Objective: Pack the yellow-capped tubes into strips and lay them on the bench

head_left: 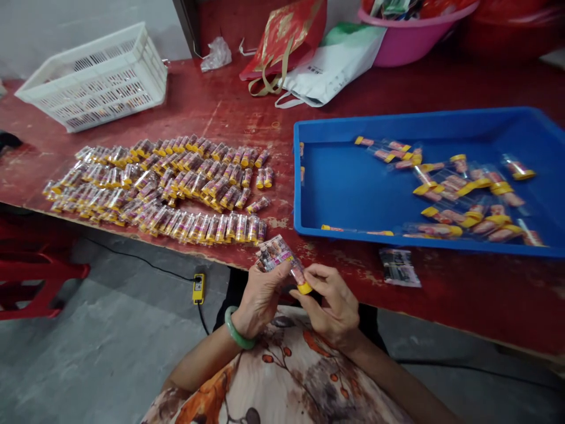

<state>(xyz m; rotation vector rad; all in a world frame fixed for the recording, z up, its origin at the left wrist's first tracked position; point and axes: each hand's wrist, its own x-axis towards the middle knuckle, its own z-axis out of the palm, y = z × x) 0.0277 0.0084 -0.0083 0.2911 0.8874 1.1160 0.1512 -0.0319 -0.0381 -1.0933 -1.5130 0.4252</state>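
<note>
Close to my body, at the table's front edge, my left hand (261, 297) is closed on several printed slips (274, 252) with small pictures on them. A small clear tube (298, 275) with a yellow end and pinkish contents lies against these slips. My right hand (334, 305) pinches that tube near its yellow end, and the left thumb rests by its upper part. To the left, rows of similar tubes with printed labels (194, 176) lie packed together on the table. More yellow-ended tubes (454, 182), seemingly without printed labels, lie loosely in the blue tray (344, 126) on the right.
Below the tray lies a printed packet or slip stack (399, 268). A white slatted basket (101, 82) stands back left. Red (286, 35) and white (333, 65) bags and a pink basin (406, 44) are behind. A red stool (39, 271) and yellow power strip (199, 288) are below left.
</note>
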